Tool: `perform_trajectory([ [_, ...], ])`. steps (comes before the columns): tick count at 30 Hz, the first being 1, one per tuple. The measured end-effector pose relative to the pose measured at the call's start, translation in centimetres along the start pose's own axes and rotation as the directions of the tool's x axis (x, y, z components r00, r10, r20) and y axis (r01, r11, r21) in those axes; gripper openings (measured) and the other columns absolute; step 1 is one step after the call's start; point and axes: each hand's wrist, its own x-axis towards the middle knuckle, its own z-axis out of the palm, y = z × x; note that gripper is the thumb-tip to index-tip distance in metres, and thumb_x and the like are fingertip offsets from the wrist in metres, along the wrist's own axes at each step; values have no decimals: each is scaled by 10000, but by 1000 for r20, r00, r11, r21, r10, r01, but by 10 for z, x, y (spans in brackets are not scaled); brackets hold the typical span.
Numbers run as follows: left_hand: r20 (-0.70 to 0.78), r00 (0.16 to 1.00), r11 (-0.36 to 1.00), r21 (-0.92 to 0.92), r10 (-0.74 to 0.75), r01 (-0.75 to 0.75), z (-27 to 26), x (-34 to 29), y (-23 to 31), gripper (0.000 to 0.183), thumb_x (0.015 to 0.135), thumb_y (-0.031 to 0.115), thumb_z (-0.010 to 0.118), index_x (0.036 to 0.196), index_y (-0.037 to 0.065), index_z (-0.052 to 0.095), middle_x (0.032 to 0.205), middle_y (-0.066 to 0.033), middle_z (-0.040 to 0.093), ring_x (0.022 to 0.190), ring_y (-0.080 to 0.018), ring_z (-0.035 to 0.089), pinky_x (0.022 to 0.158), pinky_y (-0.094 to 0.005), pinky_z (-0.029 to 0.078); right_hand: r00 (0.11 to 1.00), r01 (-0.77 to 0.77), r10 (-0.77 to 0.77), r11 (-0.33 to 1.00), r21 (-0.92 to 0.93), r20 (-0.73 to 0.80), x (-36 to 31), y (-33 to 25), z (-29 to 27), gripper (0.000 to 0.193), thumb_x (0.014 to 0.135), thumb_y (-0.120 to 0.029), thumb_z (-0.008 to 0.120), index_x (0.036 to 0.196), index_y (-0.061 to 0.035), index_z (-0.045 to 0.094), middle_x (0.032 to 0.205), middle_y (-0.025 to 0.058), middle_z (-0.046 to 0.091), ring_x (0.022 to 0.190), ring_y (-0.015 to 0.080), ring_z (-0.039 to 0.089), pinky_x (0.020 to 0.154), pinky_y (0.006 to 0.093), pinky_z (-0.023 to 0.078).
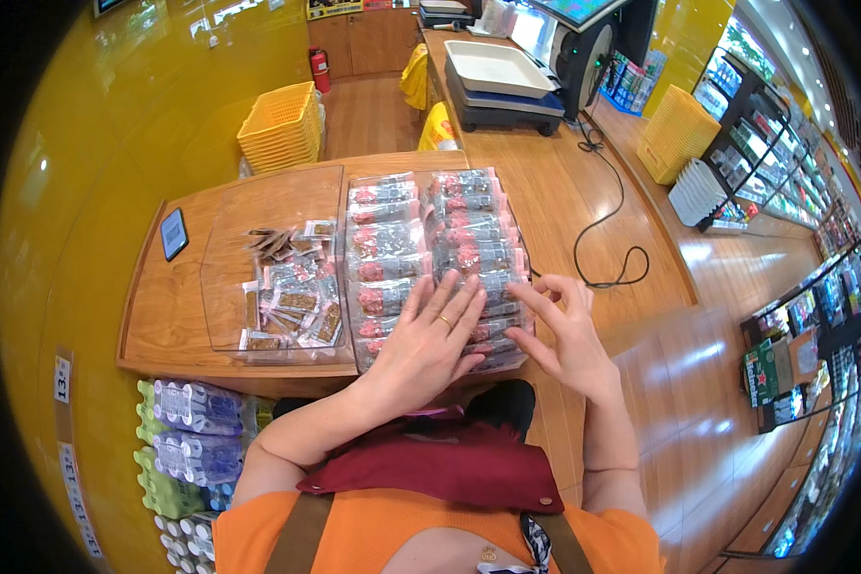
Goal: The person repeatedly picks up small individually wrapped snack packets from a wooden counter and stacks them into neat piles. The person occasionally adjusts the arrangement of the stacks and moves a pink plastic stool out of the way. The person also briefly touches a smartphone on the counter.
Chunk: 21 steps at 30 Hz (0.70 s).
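Note:
Two columns of flat clear-wrapped snack packets (387,239), with red and dark print, lie in a shallow clear tray (352,330) on the wooden counter. My left hand (430,333), a ring on one finger, rests palm down over the near packets, fingers stretched out. At the right edge of the right column, my right hand (574,330) touches the packets with thumb and forefinger held apart. Left of the tray, a clear box (222,287) contains a loose heap of small brown snack sachets (297,298). My fingers cover parts of the nearest packets.
A phone (173,234) lies at the counter's left. Beyond stand stacked yellow baskets (282,124) and a scale with a white tray (500,69). A black cable (610,284) loops over the right-hand counter. Packs of bottles (196,407) sit low on my left, display shelves (813,335) far right.

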Motion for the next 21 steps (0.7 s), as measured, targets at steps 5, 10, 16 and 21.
perform_trajectory([
  [5, 34, 999, 1000, -31, -3, 4, -11, -1, 4, 776, 855, 409, 596, 1392, -70, 305, 1460, -241, 293, 1377, -388, 246, 1124, -504, 169, 993, 102, -80, 953, -286, 90, 0, -6, 24, 766, 780, -437, 685, 1401, -105, 383, 1481, 109, 311, 1387, 348, 219, 1080, 560, 164],
  [10, -26, 980, 978, 59, -198, 199, -26, -17, -14, 778, 873, 453, 562, 1391, -69, 308, 1458, -247, 293, 1379, -375, 248, 1133, -483, 150, 987, 123, -73, 912, -392, 141, 4, 0, 36, 813, 755, -506, 679, 1417, -141, 378, 1478, 85, 323, 1385, 361, 212, 1072, 598, 144],
  [16, -48, 989, 989, -32, -143, 142, -16, -31, -30, 825, 872, 522, 522, 1413, -51, 278, 1481, -243, 245, 1399, -358, 207, 1136, -498, 120, 976, 147, -73, 916, -374, 207, 8, -1, 35, 778, 788, -542, 631, 1406, -131, 395, 1471, 108, 331, 1385, 364, 210, 1091, 563, 139],
  [21, -82, 938, 940, 35, -337, 341, -98, -50, -69, 643, 861, 339, 621, 1377, 45, 376, 1375, -229, 395, 1294, -366, 367, 1076, -496, 262, 974, 62, -121, 956, -286, -193, -24, 18, 24, 808, 877, -645, 431, 1451, -94, 292, 1481, 167, 298, 1402, 352, 194, 1106, 549, 123],
])
